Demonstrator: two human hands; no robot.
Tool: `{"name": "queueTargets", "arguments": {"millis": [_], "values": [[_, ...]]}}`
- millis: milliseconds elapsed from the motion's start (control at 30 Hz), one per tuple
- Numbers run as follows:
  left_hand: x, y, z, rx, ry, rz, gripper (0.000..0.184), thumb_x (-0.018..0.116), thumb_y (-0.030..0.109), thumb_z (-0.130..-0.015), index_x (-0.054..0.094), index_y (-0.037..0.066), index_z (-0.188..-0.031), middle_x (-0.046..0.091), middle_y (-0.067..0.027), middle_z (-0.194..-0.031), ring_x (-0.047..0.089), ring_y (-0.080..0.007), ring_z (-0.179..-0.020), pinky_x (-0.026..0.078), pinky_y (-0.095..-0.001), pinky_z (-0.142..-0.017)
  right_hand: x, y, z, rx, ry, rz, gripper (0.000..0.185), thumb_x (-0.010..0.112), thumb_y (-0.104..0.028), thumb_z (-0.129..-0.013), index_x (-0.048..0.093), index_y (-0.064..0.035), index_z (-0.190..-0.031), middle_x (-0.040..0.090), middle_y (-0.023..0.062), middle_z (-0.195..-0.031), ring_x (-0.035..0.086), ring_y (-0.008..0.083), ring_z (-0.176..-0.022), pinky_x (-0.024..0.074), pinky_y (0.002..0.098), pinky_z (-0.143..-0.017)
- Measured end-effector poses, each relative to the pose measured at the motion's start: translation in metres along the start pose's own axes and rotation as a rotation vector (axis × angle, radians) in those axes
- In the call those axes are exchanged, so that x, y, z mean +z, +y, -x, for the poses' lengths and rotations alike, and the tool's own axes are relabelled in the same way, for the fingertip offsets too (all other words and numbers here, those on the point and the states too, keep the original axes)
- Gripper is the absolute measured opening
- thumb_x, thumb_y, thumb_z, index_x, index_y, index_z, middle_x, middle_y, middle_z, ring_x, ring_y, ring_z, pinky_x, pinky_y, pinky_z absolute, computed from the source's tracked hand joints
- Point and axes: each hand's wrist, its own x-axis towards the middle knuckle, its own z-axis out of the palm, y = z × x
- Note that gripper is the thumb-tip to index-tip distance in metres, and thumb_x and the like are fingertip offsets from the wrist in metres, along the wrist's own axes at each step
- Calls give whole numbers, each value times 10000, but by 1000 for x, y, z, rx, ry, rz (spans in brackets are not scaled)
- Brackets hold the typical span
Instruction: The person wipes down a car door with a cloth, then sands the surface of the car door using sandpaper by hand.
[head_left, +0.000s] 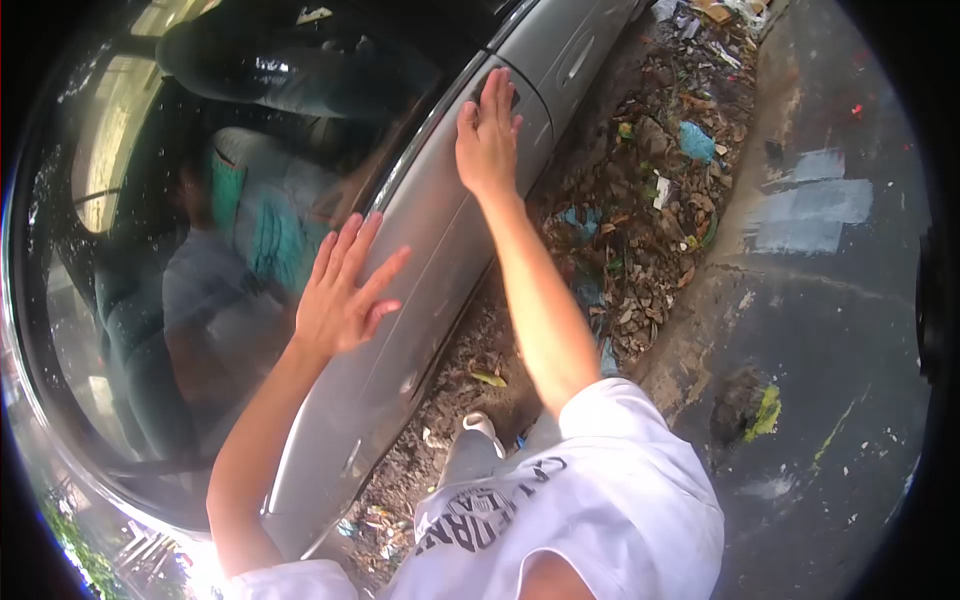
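Observation:
A silver car (425,235) stands along my left side, its door panel running up the middle of the head view. My left hand (345,290) is over the lower edge of the side window (130,290), fingers spread, holding nothing. Farther up, my right hand (488,140) lies at the door panel near a door seam, fingers stretched out and thumb apart. A dark patch shows behind its fingertips; I cannot tell what it is. Whether either palm presses on the car is hidden. Car seats and reflections show in the glass.
Dry leaves and litter (640,230) fill a strip between the car and a low concrete ledge (720,270). Grey paint patches (810,215) mark the dark surface at right. My shoe (482,430) stands on the dirt. Another door handle (575,58) is at the top.

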Motion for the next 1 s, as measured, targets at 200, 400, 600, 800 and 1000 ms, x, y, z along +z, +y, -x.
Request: {"name": "queueTargets", "arguments": {"millis": [200, 400, 600, 800, 1000], "values": [[5, -1, -1, 19, 22, -23, 625, 494, 525, -961, 446, 233, -1512, 266, -190, -1620, 257, -409, -1489, 266, -546, -1175, 22, -30, 142, 53, -171, -14, 652, 402, -330, -1043, 188, -63, -1598, 110, 184, -1671, 144, 399, -1531, 118, 690, -1160], [-1, 2, -2, -17, -1, -8, 628, 505, 527, -956, 455, 231, -1507, 287, -183, -1612, 270, -407, -1484, 284, -550, -1168, 15, -15, 51, 43, 28, -79, 636, 413, -299, -1050, 185, -72, -1598, 115, 181, -1670, 131, 395, -1532, 113, 671, -1176], [1, 2, -4, 12, 41, -23, 610, 498, 533, -964, 488, 216, -1484, 311, -183, -1601, 289, -410, -1474, 292, -555, -1160, 7, -17, 107, 70, -116, -21, 646, 419, -332, -1046, 185, -105, -1604, 105, 148, -1678, 141, 368, -1536, 131, 672, -1173], [0, 3, -4, -13, 24, -23, 611, 516, 521, -961, 487, 210, -1485, 305, -181, -1605, 280, -408, -1479, 300, -559, -1155, 2, 1, 51, 100, -31, -67, 652, 410, -337, -1047, 208, -25, -1582, 97, 178, -1672, 138, 372, -1534, 144, 617, -1198], [1, 4, -4, -21, 7, -56, 651, 601, 466, -909, 449, 268, -1510, 284, -160, -1618, 269, -385, -1490, 325, -550, -1147, -2, 4, 52, 15, -75, 93, 669, 462, -306, -1030, 193, -65, -1593, 111, 161, -1673, 180, 347, -1530, 167, 651, -1179]]}}
